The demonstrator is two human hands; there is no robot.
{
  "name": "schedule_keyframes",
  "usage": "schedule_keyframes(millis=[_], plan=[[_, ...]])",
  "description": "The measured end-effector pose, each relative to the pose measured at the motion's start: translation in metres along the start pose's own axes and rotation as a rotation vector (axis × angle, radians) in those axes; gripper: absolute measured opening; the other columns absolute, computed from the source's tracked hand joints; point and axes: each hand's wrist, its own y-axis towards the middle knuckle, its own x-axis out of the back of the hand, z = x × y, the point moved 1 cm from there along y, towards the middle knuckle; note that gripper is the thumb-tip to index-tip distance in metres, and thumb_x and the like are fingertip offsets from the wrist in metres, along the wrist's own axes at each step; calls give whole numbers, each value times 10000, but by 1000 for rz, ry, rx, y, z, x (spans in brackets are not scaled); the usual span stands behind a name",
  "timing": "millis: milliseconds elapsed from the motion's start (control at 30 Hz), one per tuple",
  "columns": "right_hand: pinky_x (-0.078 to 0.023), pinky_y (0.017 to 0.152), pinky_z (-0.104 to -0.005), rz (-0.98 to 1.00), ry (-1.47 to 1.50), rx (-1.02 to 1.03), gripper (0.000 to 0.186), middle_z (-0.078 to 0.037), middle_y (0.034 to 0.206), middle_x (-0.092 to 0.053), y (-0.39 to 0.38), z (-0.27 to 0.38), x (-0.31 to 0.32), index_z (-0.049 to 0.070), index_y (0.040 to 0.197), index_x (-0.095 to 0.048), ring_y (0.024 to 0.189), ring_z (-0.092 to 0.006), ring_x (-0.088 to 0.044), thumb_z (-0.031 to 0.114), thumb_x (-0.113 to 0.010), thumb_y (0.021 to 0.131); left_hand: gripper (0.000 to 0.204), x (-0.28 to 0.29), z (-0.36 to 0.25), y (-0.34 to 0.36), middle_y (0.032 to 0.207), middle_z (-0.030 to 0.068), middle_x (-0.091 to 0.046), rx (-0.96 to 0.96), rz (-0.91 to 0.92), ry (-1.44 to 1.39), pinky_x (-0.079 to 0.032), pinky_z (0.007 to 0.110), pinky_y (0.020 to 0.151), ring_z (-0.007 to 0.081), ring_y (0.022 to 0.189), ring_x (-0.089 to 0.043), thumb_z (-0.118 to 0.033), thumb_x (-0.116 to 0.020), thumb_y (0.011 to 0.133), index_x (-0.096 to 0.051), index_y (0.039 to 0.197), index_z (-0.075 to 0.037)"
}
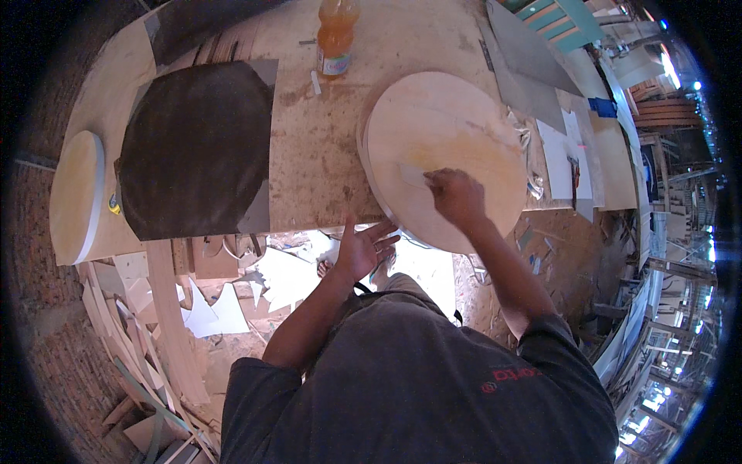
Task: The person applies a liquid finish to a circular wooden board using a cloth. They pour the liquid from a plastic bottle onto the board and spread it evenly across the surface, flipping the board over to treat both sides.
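A large round wooden disc lies at the front edge of the workbench, a yellowish wet-looking smear across its middle. My right hand is over it, fingers pinched on a thin, pale, flat scraper that rests against the disc's face. My left hand is just off the disc's near left edge, palm up and fingers spread, holding nothing. To the left lies a dark brown sheet with a rounded outline, over a greyish square piece.
A plastic bottle of orange liquid stands at the back. Another pale disc lies far left, near a yellow tape measure. White sheets and a red-and-black hand tool lie at right. Scrap pieces litter the floor.
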Motion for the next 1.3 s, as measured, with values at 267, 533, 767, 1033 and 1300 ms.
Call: schedule_keyframes(millis=[267, 533, 767, 1033, 1300], plan=[[-541, 748, -530, 121, -91, -239, 217, -204, 848, -705, 41, -22, 1, 111, 974, -746, 800, -403, -686, 238, -615, 856, 1082, -2, 1, 3, 1435, 193, -486, 2, 15, -31, -341, 479, 1088, 361, 1307, -462, -845, -232, 880, -438, 1418, 71], [-555, 727, -493, 379, 106, 7, 365, -187, 830, -704, -7, 97, -8, 119, 987, -747, 790, -416, -685, 384, -778, 737, 1094, 11, 12, 11, 1413, 223, -496, -67, -25, -183, -323, 507, 1109, 392, 1322, -446, -853, -246, 869, -451, 1397, 83], [-550, 753, -308, 29, 1329, -488, 309, -69, 1003, -716, -5, -18, 30, -4, 1099, -697, 835, -153, -677, 239, -728, 911, 982, 15, -17, 2, 1339, 224, -563, -204, -89, -8, -362, 454, 1082, 342, 1284, -496, -769, -328, 924, -444, 1394, 86], [-504, 946, -499, -82, 34, -166, 313, -133, 1149, -698, 108, -115, -9, 99, 1167, -675, 1093, -382, -639, 174, -546, 891, 867, -19, -53, 38, 1188, 225, -597, -398, -265, 252, -444, 472, 1015, 331, 1154, -567, -693, -418, 953, -447, 1367, 68], [-503, 898, -467, -17, 366, 157, 254, -130, 1066, -704, 21, -52, 14, 109, 1099, -705, 1043, -320, -638, 166, -571, 891, 800, -55, -55, 46, 1174, 175, -599, -343, -540, 549, -465, 460, 936, 293, 1078, -560, -684, -394, 960, -569, 1238, 45]])
